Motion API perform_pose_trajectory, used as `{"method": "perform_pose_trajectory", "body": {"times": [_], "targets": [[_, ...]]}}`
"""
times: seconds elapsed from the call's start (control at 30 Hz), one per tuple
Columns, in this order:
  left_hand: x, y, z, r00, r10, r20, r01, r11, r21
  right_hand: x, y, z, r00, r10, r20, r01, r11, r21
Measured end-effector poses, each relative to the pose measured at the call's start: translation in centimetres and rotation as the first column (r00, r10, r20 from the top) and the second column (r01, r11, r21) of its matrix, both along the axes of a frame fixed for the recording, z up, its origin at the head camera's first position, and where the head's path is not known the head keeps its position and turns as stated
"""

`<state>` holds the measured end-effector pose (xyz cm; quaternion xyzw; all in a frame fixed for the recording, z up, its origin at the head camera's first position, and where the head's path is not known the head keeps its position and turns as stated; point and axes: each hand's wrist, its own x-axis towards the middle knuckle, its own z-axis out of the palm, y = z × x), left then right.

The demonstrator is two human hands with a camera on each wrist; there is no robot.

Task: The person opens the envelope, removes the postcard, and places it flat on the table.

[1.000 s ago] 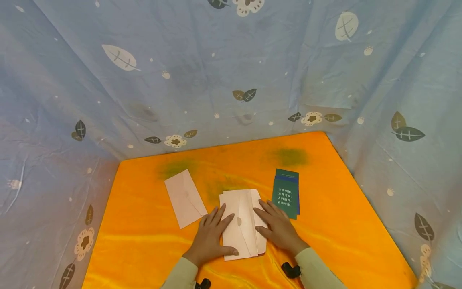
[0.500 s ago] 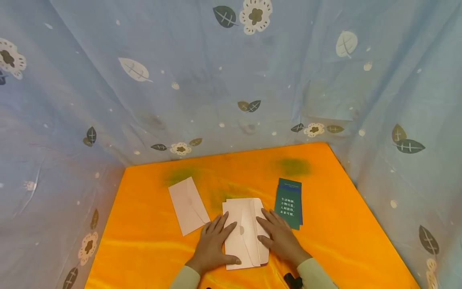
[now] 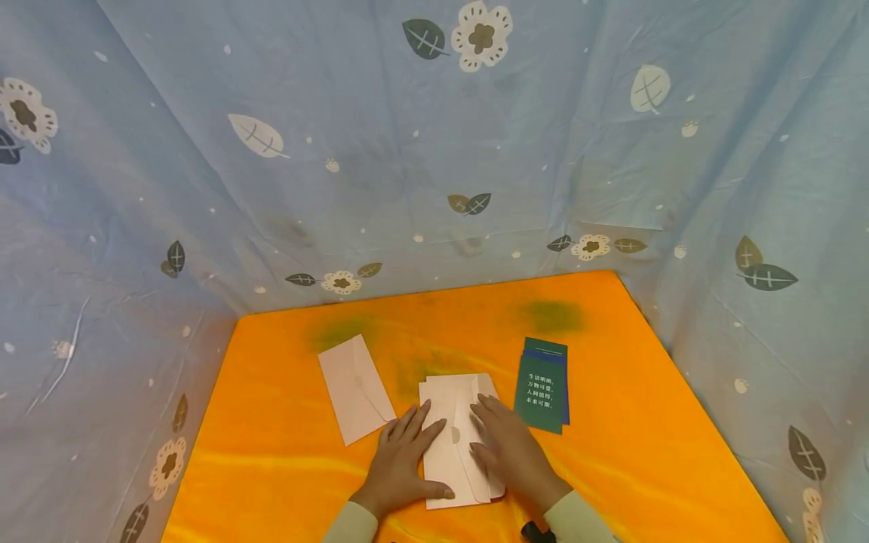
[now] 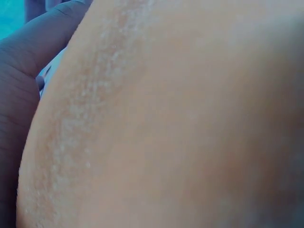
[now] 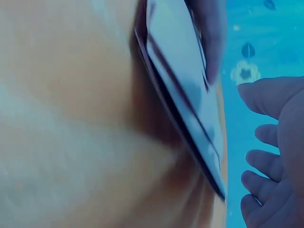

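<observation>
Orange table (image 3: 271, 422) from here: envelope stack (image 3: 453, 411) mid-front, flap (image 3: 488, 385) seemingly unclosed, so work looks unfinished; second envelope (image 3: 357, 390) set apart; left hand (image 3: 400, 464) resting straight-fingered on stack, right hand's (image 3: 511, 452) fingers loosely extended over it, neither gripping; green cards (image 3: 540, 396) loose outside.

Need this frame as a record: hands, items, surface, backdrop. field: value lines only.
left_hand: left hand rests on left side of envelope stack
right_hand: right hand over right side of stack, no grip visible
center_item: pale pink envelope stack, flat, edges offset; exact count unclear
left_item: single pale pink envelope, flat, slanted, apart from stack
right_item: card pile, green on top, white printed characters, blue edge showing
surface: orange cloth
backdrop: blue curtain, leaf and flower print
</observation>
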<state>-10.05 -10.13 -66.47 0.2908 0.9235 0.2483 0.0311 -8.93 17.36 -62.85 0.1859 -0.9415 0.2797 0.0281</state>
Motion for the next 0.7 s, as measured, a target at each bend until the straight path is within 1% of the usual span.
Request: {"method": "perform_pose_trajectory", "body": {"times": [0.17, 0.27, 0.4, 0.7], "targets": [[0.0, 0.1, -0.1, 1.000, 0.004, 0.001, -0.004, 1.000, -0.015, 0.6, -1.0, 0.0, 0.996, 0.067, 0.051, -0.070, 0.996, 0.051], [0.0, 0.1, -0.1, 1.000, 0.003, -0.002, -0.003, 1.000, -0.015, 0.9, -1.2, -0.3, 0.995, 0.085, 0.058, -0.090, 0.992, 0.084], [0.0, 0.0, 0.0, 1.000, 0.003, -0.008, -0.004, 1.000, -0.009, 1.1, -1.5, -0.4, 0.996, 0.086, 0.040, -0.090, 0.991, 0.099], [0.1, 0.0, 0.1, 1.000, 0.004, 0.006, -0.004, 1.000, -0.004, 1.0, -1.7, -0.6, 0.997, 0.067, 0.024, -0.069, 0.991, 0.114]]}}
